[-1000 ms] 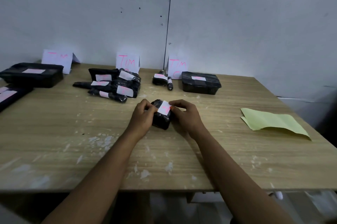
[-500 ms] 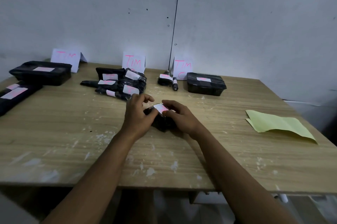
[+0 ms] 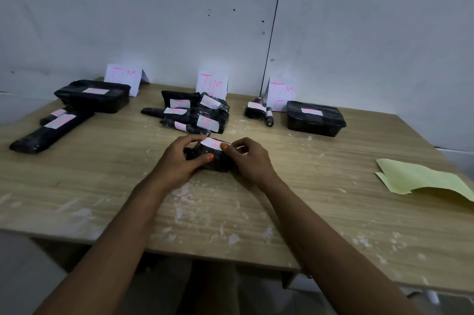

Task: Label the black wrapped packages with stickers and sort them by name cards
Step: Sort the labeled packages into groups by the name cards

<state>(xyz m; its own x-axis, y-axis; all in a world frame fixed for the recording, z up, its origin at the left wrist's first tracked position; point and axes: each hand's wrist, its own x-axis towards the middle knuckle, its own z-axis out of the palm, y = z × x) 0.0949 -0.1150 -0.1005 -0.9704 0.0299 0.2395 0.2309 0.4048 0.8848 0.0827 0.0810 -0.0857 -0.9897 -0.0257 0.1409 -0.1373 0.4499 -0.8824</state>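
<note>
The wooden desk (image 3: 320,186) carries three sorted groups beyond the hands, each in front of a folded name card lettered TIM in pink; the second line on each card is hidden or too faint to read. Ahead and far out from the left hand (image 3: 177,160), by the left name card (image 3: 123,76), lie a lidded black container (image 3: 95,95) and a long black wrapped package (image 3: 50,131), both stickered. Straight ahead of both hands, under the middle name card (image 3: 212,83), sits a pile of stickered packages (image 3: 197,116). Ahead of the right hand (image 3: 250,159), by the right name card (image 3: 281,92), are a second black container (image 3: 315,118) and a small wrapped bundle (image 3: 257,112). Well out to the right lies a yellow-green backing sheet (image 3: 420,180).

By this layout most of the work looks done. One package remains: the small black wrapped package (image 3: 214,160) resting on the desk between the two hands. Both hands close on it from either side, fingertips pressing the white sticker (image 3: 213,143) onto its top face. Its long axis runs roughly left to right, from one hand to the other, sticker facing up. Sorting it to a card is left.
</note>
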